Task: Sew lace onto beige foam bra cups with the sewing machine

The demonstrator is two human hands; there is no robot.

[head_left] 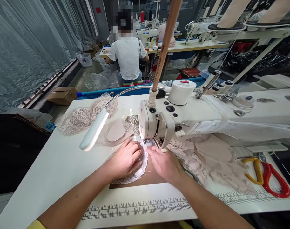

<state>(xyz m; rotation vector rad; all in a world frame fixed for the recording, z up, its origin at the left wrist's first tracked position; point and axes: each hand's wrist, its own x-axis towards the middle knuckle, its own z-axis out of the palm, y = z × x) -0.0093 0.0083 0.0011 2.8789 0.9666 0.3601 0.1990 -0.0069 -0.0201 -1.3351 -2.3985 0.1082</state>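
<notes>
A pale lace bra cup (142, 165) lies under the presser foot (148, 142) of a white sewing machine (156, 122), on a brown plate (156, 176). My left hand (127, 157) rests on the cup from the left, its fingers curled and closed on the lace. From the right, my right hand (165, 163) holds the cup's edge close to the foot, fingers bent together; its fingertips are partly hidden by the machine head. Behind my left hand lies a smooth beige cup (116, 131), and farther back are more lace cups (81, 119).
Lace pieces (213, 156) lie right of my right hand, beside scissors (273, 181) with yellow and red handles. A printed ruler (135, 208) runs along the table's front edge. A lamp (94, 130) hangs over the left side. A person (128, 55) sits ahead at another machine.
</notes>
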